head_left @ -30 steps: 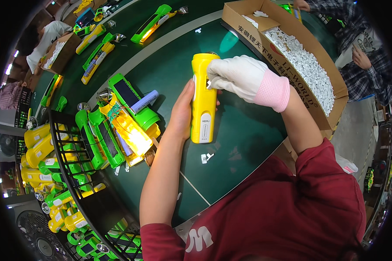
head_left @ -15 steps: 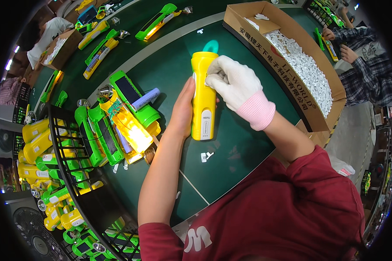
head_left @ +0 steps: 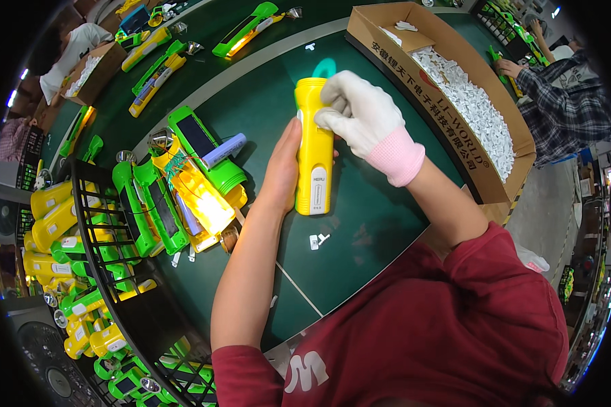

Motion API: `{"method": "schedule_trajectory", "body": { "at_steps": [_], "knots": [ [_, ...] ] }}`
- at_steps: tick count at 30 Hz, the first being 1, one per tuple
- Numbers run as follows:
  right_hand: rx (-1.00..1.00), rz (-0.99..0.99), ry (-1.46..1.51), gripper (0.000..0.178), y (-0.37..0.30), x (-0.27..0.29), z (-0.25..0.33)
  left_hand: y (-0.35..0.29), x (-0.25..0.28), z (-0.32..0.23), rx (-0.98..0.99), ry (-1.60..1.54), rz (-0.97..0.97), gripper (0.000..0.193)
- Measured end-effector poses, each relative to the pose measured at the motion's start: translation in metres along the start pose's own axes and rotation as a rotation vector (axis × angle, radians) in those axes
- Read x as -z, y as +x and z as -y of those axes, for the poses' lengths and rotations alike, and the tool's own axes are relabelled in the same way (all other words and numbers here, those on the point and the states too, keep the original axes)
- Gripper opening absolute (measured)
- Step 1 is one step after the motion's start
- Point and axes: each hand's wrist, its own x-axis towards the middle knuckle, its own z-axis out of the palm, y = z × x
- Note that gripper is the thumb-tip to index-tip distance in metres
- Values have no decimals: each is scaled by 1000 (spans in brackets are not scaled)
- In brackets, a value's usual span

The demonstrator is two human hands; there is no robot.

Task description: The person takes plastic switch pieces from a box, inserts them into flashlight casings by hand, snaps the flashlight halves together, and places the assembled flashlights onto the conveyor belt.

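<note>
From the head view, we see the yellow flashlight (head_left: pixel 312 152) upright in front of us, held above the green table (head_left: pixel 373 203). Our bare left hand (head_left: pixel 286 163) is wrapped around its body, thumb along the left side and fingertips showing at the right edge. Our white-gloved right hand (head_left: pixel 365 112) is curled, its tips against the flashlight's upper part; we cannot tell whether they pinch anything. A teal patch of light (head_left: pixel 324 67) shows just beyond the head. Small white pieces (head_left: pixel 314 242) lie nearer us. To our left, a green casing (head_left: pixel 192 132) and a glowing yellow casing (head_left: pixel 212 211) lie beside a black crate (head_left: pixel 142 312). To the right, a cardboard box (head_left: pixel 414 89) contains many white parts (head_left: pixel 465 88).
</note>
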Motion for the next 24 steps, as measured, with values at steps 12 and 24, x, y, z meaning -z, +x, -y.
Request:
{"method": "schedule_trajectory", "body": {
  "at_steps": [12,24],
  "knots": [
    [-261,-237,559,46,-11,-39,-1,-5,-5,-4,-95,27,-35,47],
    [-335,-35,765,39,3,-40,-23,1,-2,4,-91,31,6,41]
  ]
}}
